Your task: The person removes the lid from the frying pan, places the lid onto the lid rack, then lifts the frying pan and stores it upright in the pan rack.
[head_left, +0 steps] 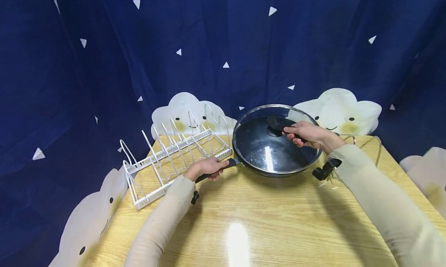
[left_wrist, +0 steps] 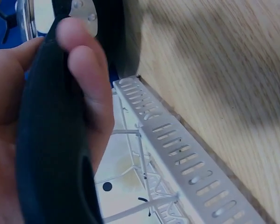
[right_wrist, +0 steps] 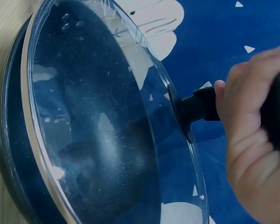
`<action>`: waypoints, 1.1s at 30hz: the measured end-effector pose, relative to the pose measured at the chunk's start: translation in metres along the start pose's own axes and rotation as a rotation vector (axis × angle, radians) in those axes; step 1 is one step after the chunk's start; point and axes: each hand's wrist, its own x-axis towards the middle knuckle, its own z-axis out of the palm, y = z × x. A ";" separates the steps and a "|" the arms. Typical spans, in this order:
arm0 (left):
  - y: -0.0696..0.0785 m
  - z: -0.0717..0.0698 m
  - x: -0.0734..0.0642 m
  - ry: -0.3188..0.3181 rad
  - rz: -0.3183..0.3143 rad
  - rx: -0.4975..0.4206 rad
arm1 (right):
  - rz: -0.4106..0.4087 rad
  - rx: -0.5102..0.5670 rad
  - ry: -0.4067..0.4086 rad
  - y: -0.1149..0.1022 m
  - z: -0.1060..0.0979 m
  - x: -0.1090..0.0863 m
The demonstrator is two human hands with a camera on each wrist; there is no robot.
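Note:
A dark frying pan point(right_wrist: 11, 154) sits toward the back of the table, its black handle point(left_wrist: 56, 126) pointing left. My left hand point(head_left: 208, 167) grips that handle, with the fingers wrapped round it. Over the pan is a clear glass lid point(head_left: 244, 121) with a metal rim and a black knob handle. My right hand point(head_left: 306, 133) holds the lid's black handle point(right_wrist: 203, 105) from the right side. The lid lies at or very near the pan's rim; whether it touches all the way round I cannot tell.
Left of the pan stands a white wire rack point(head_left: 153, 197) with upright dividers, close to my left hand. Behind my right forearm, a thin wire stand point(head_left: 378, 145) partly shows on the wooden table point(head_left: 278, 220). A dark blue curtain point(head_left: 209, 26) hangs behind.

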 end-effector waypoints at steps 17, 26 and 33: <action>0.035 0.003 0.000 0.374 0.191 0.451 | -0.085 -0.029 0.064 -0.018 0.009 -0.030; 0.055 0.012 0.000 0.416 0.241 0.425 | -0.136 -0.081 0.114 -0.025 0.012 -0.051; 0.066 0.022 0.004 0.416 0.235 0.399 | -0.178 -0.111 0.145 -0.025 0.007 -0.068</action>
